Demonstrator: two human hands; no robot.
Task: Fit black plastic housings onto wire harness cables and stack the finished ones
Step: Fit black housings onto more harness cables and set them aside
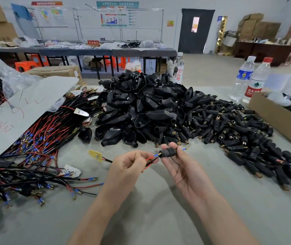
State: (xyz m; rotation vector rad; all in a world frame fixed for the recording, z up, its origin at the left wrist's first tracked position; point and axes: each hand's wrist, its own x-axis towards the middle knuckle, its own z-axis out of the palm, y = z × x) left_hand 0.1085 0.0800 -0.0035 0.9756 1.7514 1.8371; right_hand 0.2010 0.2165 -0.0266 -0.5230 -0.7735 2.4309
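Observation:
My right hand (181,167) pinches a small black cylindrical housing (167,152) between thumb and fingertips, palm up. My left hand (130,163) pinches the red and black wires of a harness cable (150,159) whose blue-sleeved end enters the housing's left opening. Another blue-tipped wire end (185,149) sticks out to the right of my fingers. The cable's yellow board (96,155) hangs to the left over the table. Behind lie a heap of large black housings (141,110) and a spread of small black housings (238,131).
Bundles of red and black harness cables (40,138) lie at the left, more at the near left (17,184). A cardboard box (279,119) sits at the right edge, with water bottles (247,80) behind it. Grey cloth covers the table (158,218).

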